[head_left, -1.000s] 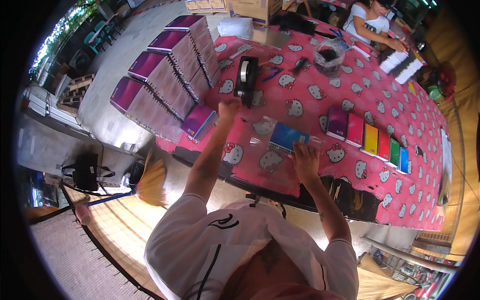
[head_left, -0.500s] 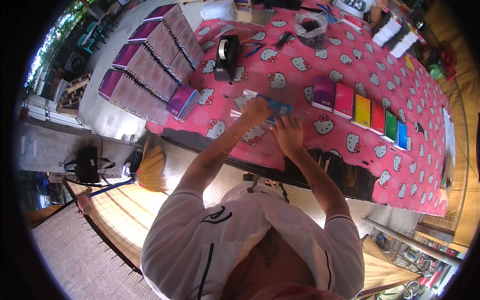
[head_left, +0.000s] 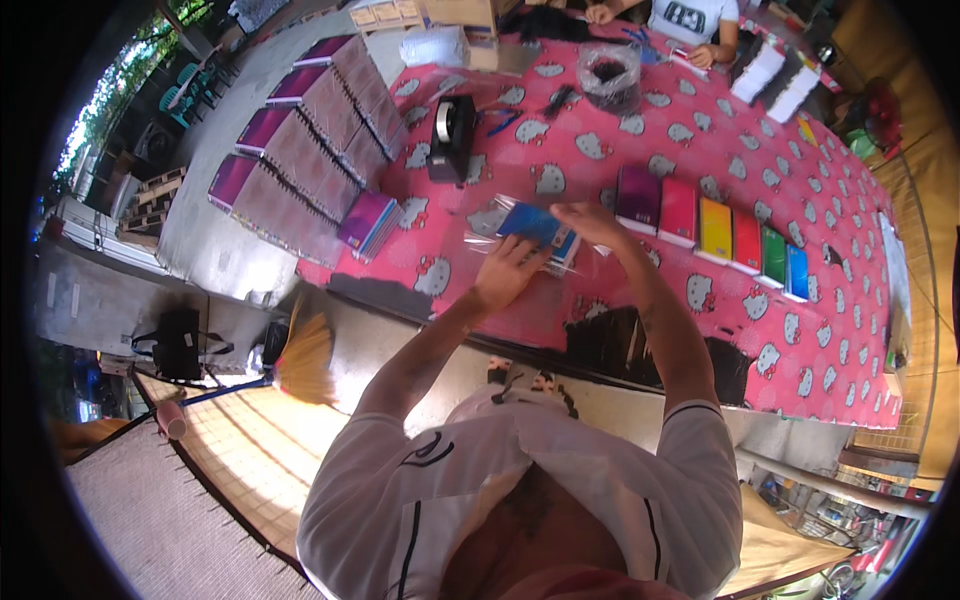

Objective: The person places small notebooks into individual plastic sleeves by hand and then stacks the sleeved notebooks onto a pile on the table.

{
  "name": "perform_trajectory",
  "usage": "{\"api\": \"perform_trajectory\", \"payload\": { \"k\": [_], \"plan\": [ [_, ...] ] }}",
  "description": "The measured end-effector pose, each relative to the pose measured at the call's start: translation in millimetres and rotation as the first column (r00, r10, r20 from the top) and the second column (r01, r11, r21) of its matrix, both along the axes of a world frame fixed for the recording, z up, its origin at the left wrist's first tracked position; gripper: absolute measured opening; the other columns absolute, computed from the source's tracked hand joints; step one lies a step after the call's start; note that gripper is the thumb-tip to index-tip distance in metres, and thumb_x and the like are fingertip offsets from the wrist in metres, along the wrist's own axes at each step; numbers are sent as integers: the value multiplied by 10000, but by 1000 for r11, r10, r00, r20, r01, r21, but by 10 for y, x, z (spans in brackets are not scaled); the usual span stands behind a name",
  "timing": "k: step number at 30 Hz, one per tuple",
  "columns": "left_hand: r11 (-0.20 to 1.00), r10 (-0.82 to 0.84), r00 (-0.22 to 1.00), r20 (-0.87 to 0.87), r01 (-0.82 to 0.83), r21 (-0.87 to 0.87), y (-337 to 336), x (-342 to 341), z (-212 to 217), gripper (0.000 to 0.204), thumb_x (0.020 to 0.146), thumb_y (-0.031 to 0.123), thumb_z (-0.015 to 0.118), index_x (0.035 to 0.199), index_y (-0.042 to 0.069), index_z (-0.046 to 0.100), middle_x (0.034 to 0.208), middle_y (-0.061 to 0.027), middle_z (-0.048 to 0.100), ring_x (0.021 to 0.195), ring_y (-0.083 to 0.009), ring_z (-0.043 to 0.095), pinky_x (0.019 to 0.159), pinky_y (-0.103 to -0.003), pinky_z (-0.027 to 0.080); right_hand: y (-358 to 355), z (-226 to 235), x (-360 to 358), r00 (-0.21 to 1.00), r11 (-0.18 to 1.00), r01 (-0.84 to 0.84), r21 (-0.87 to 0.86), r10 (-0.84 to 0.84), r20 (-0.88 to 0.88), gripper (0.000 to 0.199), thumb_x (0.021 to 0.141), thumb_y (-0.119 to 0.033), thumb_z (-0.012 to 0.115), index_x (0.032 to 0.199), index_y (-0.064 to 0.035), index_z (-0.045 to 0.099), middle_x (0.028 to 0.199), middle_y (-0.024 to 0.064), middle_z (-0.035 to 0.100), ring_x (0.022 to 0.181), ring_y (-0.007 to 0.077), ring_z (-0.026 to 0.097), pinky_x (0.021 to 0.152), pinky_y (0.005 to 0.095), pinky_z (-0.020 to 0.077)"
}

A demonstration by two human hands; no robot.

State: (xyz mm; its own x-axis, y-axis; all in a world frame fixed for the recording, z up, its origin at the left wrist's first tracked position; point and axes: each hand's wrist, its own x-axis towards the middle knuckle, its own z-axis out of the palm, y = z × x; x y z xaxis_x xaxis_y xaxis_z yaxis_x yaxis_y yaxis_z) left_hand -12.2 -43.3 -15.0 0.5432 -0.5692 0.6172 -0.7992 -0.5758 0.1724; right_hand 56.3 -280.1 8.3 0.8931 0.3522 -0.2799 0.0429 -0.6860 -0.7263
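A blue notebook (head_left: 530, 222) lies on the pink patterned tablecloth in front of me, inside clear plastic film (head_left: 478, 232) that sticks out past its edges. My left hand (head_left: 510, 268) rests on its near side, fingers stretched out flat. At the right end of the notebook is my right hand (head_left: 590, 222), its fingers extended leftward over the far right corner; their tips are hard to make out. Beyond the notebook stands a black tape dispenser (head_left: 452, 145). To the right lies a row of notebooks in several colours, beginning with a purple notebook (head_left: 638, 198).
Tall stacks of spiral notebooks (head_left: 320, 125) stand at the left, with a small purple pile (head_left: 370, 224) beside them. Blue-handled pliers (head_left: 503, 122) and a plastic-lined bin (head_left: 608, 80) are farther back. A person (head_left: 695, 25) sits across the table near white notebook stacks (head_left: 775, 80).
My left hand has come back from the far left edge onto the notebook's near side. My right hand has moved from the near edge to the far right corner. The view has shifted slightly.
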Motion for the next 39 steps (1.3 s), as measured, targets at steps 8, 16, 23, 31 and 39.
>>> {"api": "perform_trajectory", "payload": {
  "k": [8,16,23,31,39],
  "plan": [
    [897,-49,747,-663,-259,-359,165,320,84,318,854,-18,562,1157,35,645,872,-185,676,824,-336,683,735,-385,524,-173,319,-462,917,848,392,356,-329,-225,666,954,-527,552,1405,-39,492,1259,161,611,1139,269,608,942,371,479],
    [647,242,599,-763,-686,-333,1479,2007,27,353,768,226,785,1049,31,698,703,-73,565,580,-232,535,595,-352,494,509,1129,-1057,563,993,105,-52,-17,826,207,810,-173,728,1008,-129,689,1289,52,560,1117,243,554,1080,506,311],
    [417,-276,673,-686,-559,-717,1327,1958,-294,171,827,213,723,889,55,735,756,-4,645,602,-97,552,548,-277,463,825,895,-1114,536,940,340,-22,-175,826,254,810,-245,736,1042,-157,685,1214,10,600,1039,217,555,945,446,342],
    [749,661,691,-292,-628,211,1366,1839,222,285,901,232,532,760,12,647,836,-241,701,800,-418,698,704,-509,564,1124,916,-989,573,913,378,-154,-100,814,376,772,-325,765,1091,-148,671,1076,8,649,1057,222,570,896,435,345],
    [481,-243,479,-844,-696,-534,1327,1635,-120,177,869,135,669,899,-36,701,713,-63,668,633,-152,646,564,-277,518,1186,918,-977,549,860,471,-194,-114,828,359,766,-350,765,1056,-149,697,1045,22,668,1053,240,598,882,445,357]
  ]
}}
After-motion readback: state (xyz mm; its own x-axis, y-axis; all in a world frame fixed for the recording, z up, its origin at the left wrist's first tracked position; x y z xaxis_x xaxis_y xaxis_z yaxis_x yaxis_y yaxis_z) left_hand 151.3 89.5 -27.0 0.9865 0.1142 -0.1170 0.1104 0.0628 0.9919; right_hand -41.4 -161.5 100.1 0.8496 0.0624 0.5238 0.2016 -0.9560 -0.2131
